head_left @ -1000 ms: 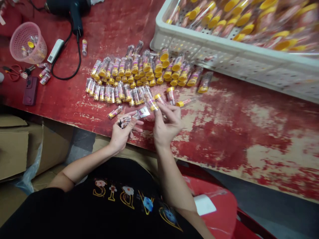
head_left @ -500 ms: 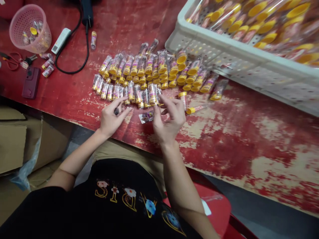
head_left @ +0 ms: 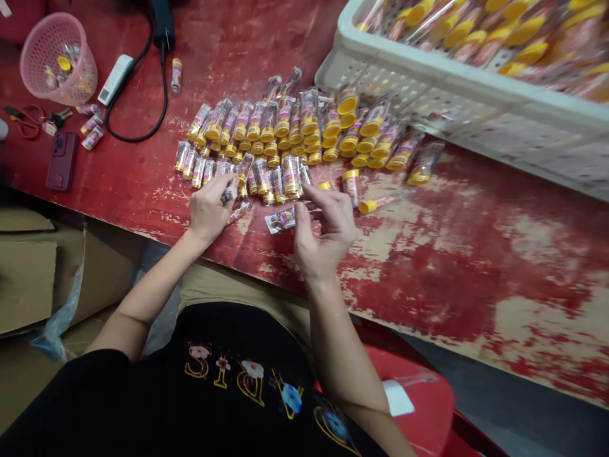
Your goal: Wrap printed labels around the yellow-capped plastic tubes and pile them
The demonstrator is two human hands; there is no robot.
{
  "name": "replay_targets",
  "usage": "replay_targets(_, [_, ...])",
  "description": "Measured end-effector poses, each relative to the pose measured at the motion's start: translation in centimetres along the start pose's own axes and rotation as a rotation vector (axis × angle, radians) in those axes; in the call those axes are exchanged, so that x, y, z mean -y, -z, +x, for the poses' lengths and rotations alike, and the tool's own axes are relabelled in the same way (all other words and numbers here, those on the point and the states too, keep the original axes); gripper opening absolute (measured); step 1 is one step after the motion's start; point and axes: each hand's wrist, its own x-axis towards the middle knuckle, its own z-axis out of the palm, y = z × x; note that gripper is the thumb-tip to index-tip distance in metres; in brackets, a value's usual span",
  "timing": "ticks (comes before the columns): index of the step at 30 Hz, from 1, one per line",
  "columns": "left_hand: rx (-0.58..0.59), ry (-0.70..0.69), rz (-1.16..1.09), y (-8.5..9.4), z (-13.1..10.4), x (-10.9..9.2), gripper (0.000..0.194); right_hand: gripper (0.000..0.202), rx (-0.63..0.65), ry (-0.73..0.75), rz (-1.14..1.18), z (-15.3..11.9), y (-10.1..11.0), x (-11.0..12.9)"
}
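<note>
My left hand (head_left: 209,208) is curled at the near row of small clear tubes with yellow ends. Its fingertips close at the lower end of one tilted tube (head_left: 245,167); the grip itself is partly hidden. A dark band or small dark object (head_left: 229,193) shows at its fingers. Under that hand lies another small tube (head_left: 238,212). My right hand (head_left: 326,231) is open, thumb and index finger apart, beside the right end of the near row. Between the hands a small printed clear packet (head_left: 280,220) lies flat. Right of my right hand stands a yellow-capped tube (head_left: 351,185).
A white perforated crate (head_left: 419,82) of larger yellow-capped tubes stands at the back right. Farther left are a pink basket (head_left: 35,60), scissors (head_left: 29,122), a purple phone (head_left: 63,161) and a black cable (head_left: 164,95). The red table's (head_left: 428,266) front edge is near my body.
My left hand has risen slightly and curled its fingers in at the near row. One tube there now leans, and a lying tube shows beneath the hand. My right hand has barely moved.
</note>
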Motion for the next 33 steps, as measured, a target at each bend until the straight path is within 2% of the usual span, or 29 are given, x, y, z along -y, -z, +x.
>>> replay_targets(3, [-0.164,0.168,-0.164,0.3,0.0,-0.2,0.02,0.027,0.05,-0.008,0.086,0.5,-1.2,0.5])
replay_targets(7, [-0.304,0.543,-0.585,0.9,0.3,-1.7,0.013,0.03,0.156,-0.095,0.273,0.9,-3.7,0.5])
replay_targets(9, [-0.278,0.769,-0.825,1.4,0.4,-2.9,0.014,0.038,0.225,-0.169,0.391,0.9,-5.0,0.1])
replay_targets(11, [-0.174,0.956,-1.02,2.1,0.1,-4.1,0.016,0.045,0.292,-0.219,0.487,0.9,-5.9,-0.3])
replay_targets(13, [-0.07,1.047,-1.162,2.7,-0.4,-5.2,0.017,0.048,0.34,-0.234,0.534,1.0,-6.1,-0.4])
replay_targets(17, [0.055,1.006,-1.234,3.1,-1.8,-6.0,0.017,0.045,0.334,-0.244,0.499,1.4,-4.7,0.4])
replay_targets(20, [0.055,0.92,-1.077,2.9,-2.5,-5.6,0.024,0.041,0.362,-0.267,0.443,2.0,-3.1,1.3])
replay_targets(23, [0.113,0.846,-0.902,2.8,-2.6,-5.3,0.039,0.039,0.393,-0.296,0.462,2.6,-1.7,1.8])
replay_targets(27, [0.199,0.736,-0.883,3.0,-2.3,-5.6,0.041,0.038,0.465,-0.338,0.472,3.4,-1.0,1.9])
replay_targets(30, [0.325,0.793,-0.999,3.2,-2.1,-6.3,0.036,0.038,0.498,-0.322,0.411,3.5,-0.8,2.2])
replay_targets(33, [0.395,0.876,-1.098,3.4,-2.2,-6.9,0.039,0.037,0.384,-0.228,0.365,2.4,-0.1,3.0])
